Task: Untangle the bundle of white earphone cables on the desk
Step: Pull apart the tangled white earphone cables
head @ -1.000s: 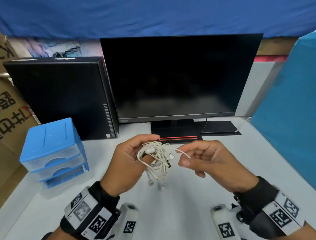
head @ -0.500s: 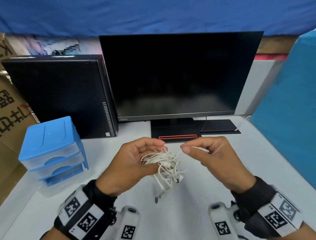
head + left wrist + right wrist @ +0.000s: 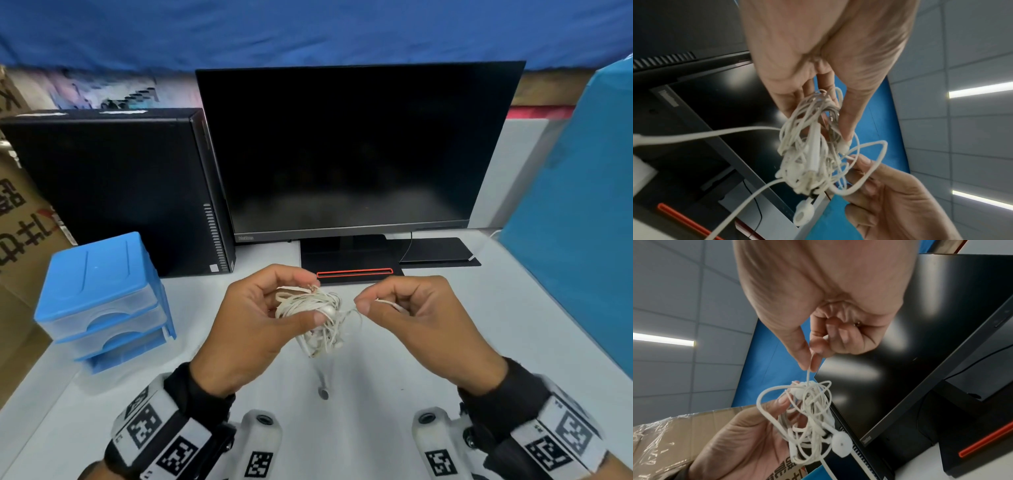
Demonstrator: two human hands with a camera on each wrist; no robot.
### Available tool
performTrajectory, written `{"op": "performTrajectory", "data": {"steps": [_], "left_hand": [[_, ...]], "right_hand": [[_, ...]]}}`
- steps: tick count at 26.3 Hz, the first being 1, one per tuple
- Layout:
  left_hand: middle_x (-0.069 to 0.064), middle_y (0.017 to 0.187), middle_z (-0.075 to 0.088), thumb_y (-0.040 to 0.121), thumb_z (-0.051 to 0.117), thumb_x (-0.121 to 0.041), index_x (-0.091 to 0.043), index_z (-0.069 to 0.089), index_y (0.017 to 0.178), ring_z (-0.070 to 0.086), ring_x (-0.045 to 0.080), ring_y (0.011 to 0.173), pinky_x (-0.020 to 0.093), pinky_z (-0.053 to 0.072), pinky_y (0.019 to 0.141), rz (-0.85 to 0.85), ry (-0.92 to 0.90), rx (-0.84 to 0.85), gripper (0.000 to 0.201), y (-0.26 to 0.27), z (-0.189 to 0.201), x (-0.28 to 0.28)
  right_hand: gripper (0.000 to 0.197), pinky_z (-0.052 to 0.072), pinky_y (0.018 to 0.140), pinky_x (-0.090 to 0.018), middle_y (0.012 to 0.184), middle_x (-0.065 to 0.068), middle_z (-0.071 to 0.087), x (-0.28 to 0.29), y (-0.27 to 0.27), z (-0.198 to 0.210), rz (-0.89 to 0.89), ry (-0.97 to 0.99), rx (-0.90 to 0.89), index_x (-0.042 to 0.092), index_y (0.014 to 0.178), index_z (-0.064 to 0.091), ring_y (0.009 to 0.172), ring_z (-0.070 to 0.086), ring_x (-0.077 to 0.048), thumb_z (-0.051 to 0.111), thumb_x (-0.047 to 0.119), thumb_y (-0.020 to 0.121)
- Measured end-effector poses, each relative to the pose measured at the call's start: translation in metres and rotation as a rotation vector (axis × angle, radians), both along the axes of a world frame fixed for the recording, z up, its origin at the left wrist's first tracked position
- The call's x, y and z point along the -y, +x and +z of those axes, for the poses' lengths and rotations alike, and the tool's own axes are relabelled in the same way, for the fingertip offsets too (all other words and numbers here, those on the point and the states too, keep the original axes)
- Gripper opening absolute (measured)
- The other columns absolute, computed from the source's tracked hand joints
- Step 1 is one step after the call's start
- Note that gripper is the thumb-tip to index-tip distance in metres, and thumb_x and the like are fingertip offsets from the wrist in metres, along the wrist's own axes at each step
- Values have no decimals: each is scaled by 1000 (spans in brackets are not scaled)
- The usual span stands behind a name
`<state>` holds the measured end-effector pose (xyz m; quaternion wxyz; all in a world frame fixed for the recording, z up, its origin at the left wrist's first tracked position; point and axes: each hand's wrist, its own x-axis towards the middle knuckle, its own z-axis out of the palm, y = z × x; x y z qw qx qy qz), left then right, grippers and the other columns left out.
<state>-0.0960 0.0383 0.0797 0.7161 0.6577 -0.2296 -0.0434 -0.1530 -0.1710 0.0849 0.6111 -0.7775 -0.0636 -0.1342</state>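
Observation:
A tangled bundle of white earphone cables (image 3: 317,317) (image 3: 812,151) (image 3: 809,415) hangs in the air above the white desk (image 3: 376,394), in front of the monitor base. My left hand (image 3: 260,318) grips the bundle's upper part between thumb and curled fingers. My right hand (image 3: 407,308) pinches a single strand (image 3: 808,374) that leads out of the bundle's right side, thumb against forefinger. One earbud (image 3: 840,445) (image 3: 803,212) dangles at the bottom of the knot. A plug end (image 3: 322,390) hangs down near the desk surface.
A black monitor (image 3: 356,150) stands right behind my hands, its base with a red strip (image 3: 354,273). A black computer case (image 3: 113,188) is back left, a blue drawer unit (image 3: 102,298) at left, a blue panel (image 3: 582,222) at right.
My hands have drawn closer and lifted slightly. The right hand let the strand shorten and now pinches it nearer the bundle; the left hand keeps its hold.

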Motion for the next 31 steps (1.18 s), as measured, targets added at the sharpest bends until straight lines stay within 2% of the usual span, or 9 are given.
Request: {"op": "performTrajectory", "data": {"steps": [5, 12, 16, 19, 23, 24, 26, 28, 31], "left_hand": [[11, 100, 72, 56, 86, 9, -15, 72, 102, 71, 21, 85, 28, 59, 70, -62, -76, -79, 54, 0, -2, 0], [5, 107, 73, 57, 78, 5, -16, 66, 109, 71, 21, 97, 29, 58, 75, 27, -128, -34, 57, -1, -8, 6], [5, 112, 71, 63, 79, 2, -18, 64, 113, 69, 24, 105, 30, 58, 81, 5, -104, 24, 57, -7, -11, 10], [6, 115, 70, 66, 75, 8, -16, 61, 117, 68, 24, 107, 27, 56, 82, -35, -111, 51, 58, -9, -12, 11], [7, 118, 68, 65, 73, 7, -15, 58, 121, 66, 25, 110, 28, 55, 84, -78, -113, 74, 62, -12, -16, 13], [7, 119, 68, 65, 72, 3, -15, 57, 122, 65, 25, 112, 28, 55, 85, -97, -127, 77, 61, -13, -17, 13], [9, 122, 67, 65, 68, -2, -12, 56, 123, 63, 26, 115, 32, 54, 88, -142, -178, 53, 60, -14, -17, 12], [11, 124, 66, 64, 62, -7, -10, 56, 122, 61, 27, 119, 37, 53, 91, -188, -234, -19, 59, -14, -14, 10], [13, 123, 67, 69, 44, 1, -7, 58, 119, 60, 27, 122, 41, 53, 94, -198, -262, -89, 53, -12, -10, 8]], "right_hand": [[9, 47, 60, -13, 67, 6, 73, -4, 3, -7, -44, 21, -31, 12, 77, 78, 57, 59, -1, 75, 6, 83], [7, 44, 56, -15, 60, 4, 69, -12, 1, -15, -13, 45, -47, 9, 75, 78, 56, 57, -5, 77, 5, 81], [7, 49, 61, -35, 68, -10, 73, -21, 0, -19, -37, 123, 8, 9, 73, 77, 62, 60, -20, 80, 14, 78], [15, 50, 62, -38, 68, -14, 72, -28, -2, -22, -59, 181, 36, 11, 74, 77, 62, 61, -23, 78, 27, 71], [2, 51, 61, -42, 69, -13, 73, -33, -4, -25, -64, 169, 63, 15, 77, 79, 62, 61, -24, 79, 15, 78], [6, 51, 60, -42, 69, -13, 72, -32, -3, -27, -74, 159, 65, 15, 77, 80, 62, 60, -23, 78, 10, 80], [11, 48, 59, -38, 70, -10, 72, -31, -2, -29, -70, 136, 55, 16, 78, 80, 62, 59, -18, 77, 6, 83], [14, 46, 59, -26, 75, -7, 71, -30, -3, -28, -21, 94, 33, 16, 84, 81, 66, 60, -11, 73, 4, 86], [22, 44, 60, -18, 79, -3, 70, -31, -4, -27, 18, 56, -8, 17, 93, 80, 66, 60, -5, 65, 0, 90]]}}
